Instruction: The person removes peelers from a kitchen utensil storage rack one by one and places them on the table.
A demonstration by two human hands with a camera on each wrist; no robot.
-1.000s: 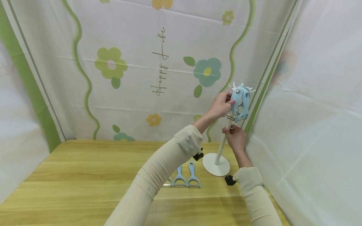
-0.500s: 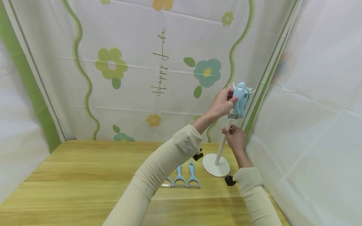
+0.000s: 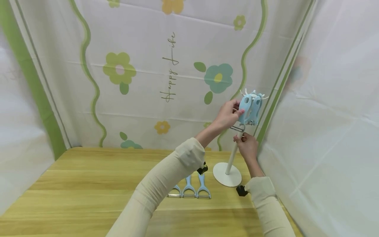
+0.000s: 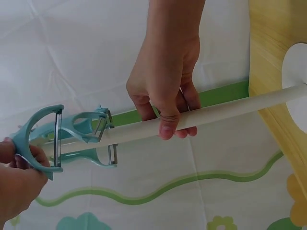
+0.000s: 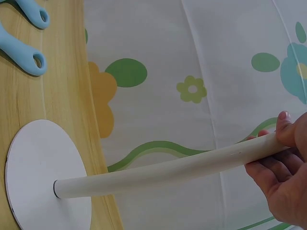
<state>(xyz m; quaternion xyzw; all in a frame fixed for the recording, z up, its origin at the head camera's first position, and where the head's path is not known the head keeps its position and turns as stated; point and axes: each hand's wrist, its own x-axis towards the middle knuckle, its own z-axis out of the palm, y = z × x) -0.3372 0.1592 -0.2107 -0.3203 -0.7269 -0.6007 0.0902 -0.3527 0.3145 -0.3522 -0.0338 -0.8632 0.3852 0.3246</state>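
A white stand (image 3: 219, 173) with a round base, a slim pole and short hooks at its top stands at the table's right rear. My left hand (image 3: 227, 115) pinches the handle of a light-blue peeler (image 3: 244, 111) beside the hooks, its metal blade pointing down. Whether that handle's hole is on a hook cannot be told. Behind it, other blue peelers (image 4: 80, 128) hang around the pole, blades down. Lower on the pole, my right hand (image 3: 248, 148) grips it between thumb and fingers, as the right wrist view (image 5: 288, 172) also shows.
Several blue peelers (image 3: 203, 187) lie in a row on the wooden table (image 3: 88, 184), left of the base, partly covered by the left sleeve. A flower-print curtain (image 3: 142, 75) rises behind the table, and a white sheet (image 3: 319, 138) hangs close on the right.
The left hand and its peeler have shifted slightly down and left since half a second ago, after the peeler's handle had risen. The right hand keeps its grip on the pole.
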